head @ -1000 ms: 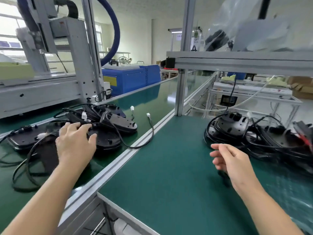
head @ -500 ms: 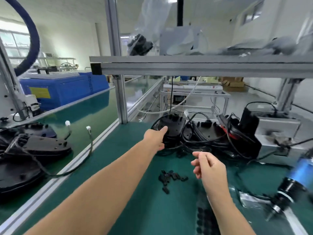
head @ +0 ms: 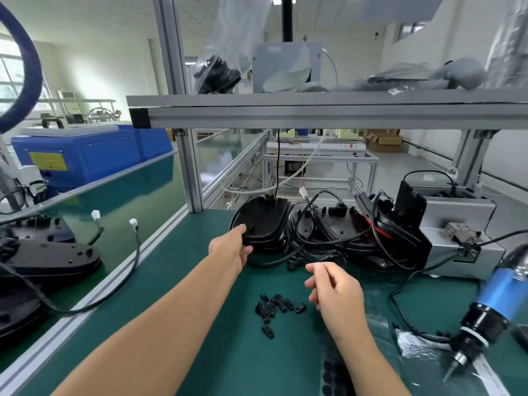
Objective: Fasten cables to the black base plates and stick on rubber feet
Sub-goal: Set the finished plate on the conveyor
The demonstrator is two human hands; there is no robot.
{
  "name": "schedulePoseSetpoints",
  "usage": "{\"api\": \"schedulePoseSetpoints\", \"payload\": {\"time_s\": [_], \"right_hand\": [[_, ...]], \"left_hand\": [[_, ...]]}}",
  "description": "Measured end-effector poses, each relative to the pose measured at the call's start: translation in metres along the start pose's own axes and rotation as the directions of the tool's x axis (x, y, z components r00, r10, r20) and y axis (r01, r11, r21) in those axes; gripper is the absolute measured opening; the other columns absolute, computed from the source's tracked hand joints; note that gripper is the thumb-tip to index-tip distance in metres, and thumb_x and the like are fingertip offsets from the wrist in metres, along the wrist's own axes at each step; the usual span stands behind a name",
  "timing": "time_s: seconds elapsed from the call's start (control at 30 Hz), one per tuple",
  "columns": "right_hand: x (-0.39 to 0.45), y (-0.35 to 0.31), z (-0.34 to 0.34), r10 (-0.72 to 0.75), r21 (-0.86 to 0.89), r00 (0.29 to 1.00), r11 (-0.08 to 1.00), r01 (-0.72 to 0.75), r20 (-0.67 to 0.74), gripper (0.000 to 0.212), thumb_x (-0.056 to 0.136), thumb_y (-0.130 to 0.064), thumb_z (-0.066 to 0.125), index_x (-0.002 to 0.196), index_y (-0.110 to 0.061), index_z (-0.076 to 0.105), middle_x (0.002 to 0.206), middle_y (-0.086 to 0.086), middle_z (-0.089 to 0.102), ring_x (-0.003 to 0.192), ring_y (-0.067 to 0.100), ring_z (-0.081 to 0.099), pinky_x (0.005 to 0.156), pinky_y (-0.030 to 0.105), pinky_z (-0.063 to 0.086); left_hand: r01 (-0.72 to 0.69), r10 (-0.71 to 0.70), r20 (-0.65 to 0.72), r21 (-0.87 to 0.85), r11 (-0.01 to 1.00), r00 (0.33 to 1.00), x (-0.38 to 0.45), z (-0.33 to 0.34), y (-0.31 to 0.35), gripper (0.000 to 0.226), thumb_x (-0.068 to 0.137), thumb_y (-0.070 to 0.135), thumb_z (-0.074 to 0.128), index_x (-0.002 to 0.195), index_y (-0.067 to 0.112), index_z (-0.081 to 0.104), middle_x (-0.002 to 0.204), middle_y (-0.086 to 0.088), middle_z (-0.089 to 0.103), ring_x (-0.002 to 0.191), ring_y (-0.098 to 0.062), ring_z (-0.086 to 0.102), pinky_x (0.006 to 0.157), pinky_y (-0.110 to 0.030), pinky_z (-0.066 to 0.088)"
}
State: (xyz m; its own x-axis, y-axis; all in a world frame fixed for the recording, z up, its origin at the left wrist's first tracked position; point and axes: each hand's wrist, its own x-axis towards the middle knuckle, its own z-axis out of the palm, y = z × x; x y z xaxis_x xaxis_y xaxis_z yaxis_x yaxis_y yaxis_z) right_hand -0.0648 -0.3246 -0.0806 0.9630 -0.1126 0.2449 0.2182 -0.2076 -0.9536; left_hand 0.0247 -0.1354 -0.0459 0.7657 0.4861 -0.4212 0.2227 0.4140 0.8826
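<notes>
My left hand (head: 233, 248) reaches across the green mat and grips the near edge of the top black base plate (head: 263, 221), which lies on a stack with its cable coiled round it. More base plates with tangled cables (head: 337, 227) lie to its right. My right hand (head: 335, 292) hovers above the mat with loosely curled fingers and holds nothing. Several small black cable clips (head: 278, 307) are scattered on the mat below it. A sheet of round black rubber feet (head: 335, 375) lies at the bottom edge.
A blue electric screwdriver (head: 485, 307) hangs at the lower right over a small foil bag (head: 414, 344). A grey metal box (head: 463, 244) stands at the right. Finished base plates (head: 48, 258) sit on the conveyor at left. An aluminium shelf (head: 314, 110) runs overhead.
My view swung right from the conveyor to the workbench. My left hand left the plates on the conveyor, reached to the stack at the back and took hold of the top plate.
</notes>
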Motion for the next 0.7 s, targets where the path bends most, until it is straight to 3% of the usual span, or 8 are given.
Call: {"api": "schedulePoseSetpoints", "payload": {"time_s": [0.07, 0.1, 0.27, 0.37, 0.4, 0.53, 0.63, 0.7], "right_hand": [[-0.001, 0.000, 0.002, -0.001, -0.005, 1.000, 1.000, 0.001, -0.002, 0.026, 0.098, -0.024, 0.046, 0.088, -0.030, 0.069, 0.074, -0.011, 0.067, 0.056, 0.003, 0.059, 0.051, 0.016, 0.045], [-0.002, 0.000, 0.002, 0.002, -0.009, 1.000, 1.000, -0.002, -0.001, 0.026, 0.098, -0.024, 0.046, 0.087, -0.030, 0.069, 0.074, -0.010, 0.067, 0.056, 0.003, 0.059, 0.051, 0.016, 0.045], [-0.005, 0.000, 0.002, 0.019, -0.041, 1.000, 0.999, -0.019, -0.006, 0.026, 0.098, -0.019, 0.047, 0.086, -0.028, 0.069, 0.072, -0.004, 0.067, 0.055, 0.004, 0.058, 0.052, 0.022, 0.046], [-0.006, -0.001, 0.000, 0.026, -0.040, 0.999, 0.999, -0.027, -0.018, 0.027, 0.098, -0.020, 0.048, 0.085, -0.029, 0.069, 0.072, -0.005, 0.067, 0.054, 0.004, 0.057, 0.053, 0.025, 0.047], [-0.007, -0.002, -0.001, 0.025, -0.041, 0.999, 0.999, -0.026, -0.020, 0.027, 0.098, -0.020, 0.048, 0.085, -0.028, 0.069, 0.071, -0.004, 0.067, 0.054, 0.004, 0.057, 0.053, 0.025, 0.047], [-0.011, -0.005, 0.000, 0.015, -0.033, 1.000, 0.999, -0.016, -0.026, 0.026, 0.098, -0.021, 0.048, 0.085, -0.029, 0.069, 0.070, -0.004, 0.067, 0.053, 0.003, 0.057, 0.052, 0.022, 0.047], [-0.013, -0.008, 0.003, -0.005, -0.030, 1.000, 1.000, 0.005, 0.003, 0.026, 0.098, -0.021, 0.048, 0.086, -0.029, 0.069, 0.071, -0.006, 0.067, 0.053, 0.003, 0.057, 0.052, 0.019, 0.045], [-0.014, -0.009, 0.005, -0.017, -0.040, 1.000, 0.999, 0.018, 0.024, 0.026, 0.098, -0.021, 0.048, 0.086, -0.030, 0.069, 0.073, -0.009, 0.066, 0.054, 0.004, 0.057, 0.051, 0.018, 0.044]], "left_hand": [[0.026, -0.026, -0.007, 0.002, 1.000, 1.000, -0.001, -0.009, -0.005, 0.050, 0.083, 0.034, 0.071, 0.124, 0.009, 0.057, 0.127, -0.009, 0.061, 0.111, -0.026, 0.063, 0.088, -0.037, 0.053], [0.037, -0.037, 0.005, -0.014, 0.999, 0.999, -0.001, -0.010, -0.004, 0.049, 0.083, 0.033, 0.071, 0.124, 0.009, 0.056, 0.127, -0.010, 0.059, 0.115, -0.028, 0.059, 0.093, -0.039, 0.050], [0.090, -0.085, 0.087, -0.052, 0.995, 0.993, -0.012, 0.001, 0.011, 0.027, 0.087, 0.024, 0.067, 0.106, 0.007, 0.056, 0.087, -0.006, 0.058, 0.075, -0.018, 0.056, 0.087, -0.037, 0.048], [0.104, -0.108, 0.072, 0.051, 0.993, 0.992, -0.011, 0.010, 0.009, 0.055, 0.086, 0.030, 0.068, 0.131, 0.007, 0.048, 0.133, -0.009, 0.054, 0.120, -0.029, 0.052, 0.101, -0.044, 0.043], [0.086, -0.090, 0.056, 0.076, 0.993, 0.994, -0.011, 0.012, 0.006, 0.060, 0.086, 0.031, 0.069, 0.135, 0.006, 0.045, 0.139, -0.010, 0.049, 0.125, -0.031, 0.048, 0.104, -0.045, 0.040], [0.058, -0.060, 0.030, 0.091, 0.994, 0.998, -0.014, 0.017, 0.000, 0.069, 0.080, 0.038, 0.071, 0.133, 0.003, 0.043, 0.095, -0.008, 0.052, 0.077, -0.026, 0.050, 0.076, -0.037, 0.046], [0.164, -0.164, 0.021, -0.016, 0.986, 0.986, -0.018, 0.020, 0.002, 0.061, 0.079, 0.041, 0.073, 0.128, 0.012, 0.050, 0.123, -0.006, 0.055, 0.090, -0.023, 0.055, 0.083, -0.033, 0.049], [0.201, -0.200, 0.045, -0.043, 0.979, 0.979, -0.021, 0.020, 0.004, 0.048, 0.082, 0.039, 0.070, 0.121, 0.016, 0.054, 0.126, -0.004, 0.056, 0.074, -0.019, 0.056, 0.065, -0.025, 0.047]]}}
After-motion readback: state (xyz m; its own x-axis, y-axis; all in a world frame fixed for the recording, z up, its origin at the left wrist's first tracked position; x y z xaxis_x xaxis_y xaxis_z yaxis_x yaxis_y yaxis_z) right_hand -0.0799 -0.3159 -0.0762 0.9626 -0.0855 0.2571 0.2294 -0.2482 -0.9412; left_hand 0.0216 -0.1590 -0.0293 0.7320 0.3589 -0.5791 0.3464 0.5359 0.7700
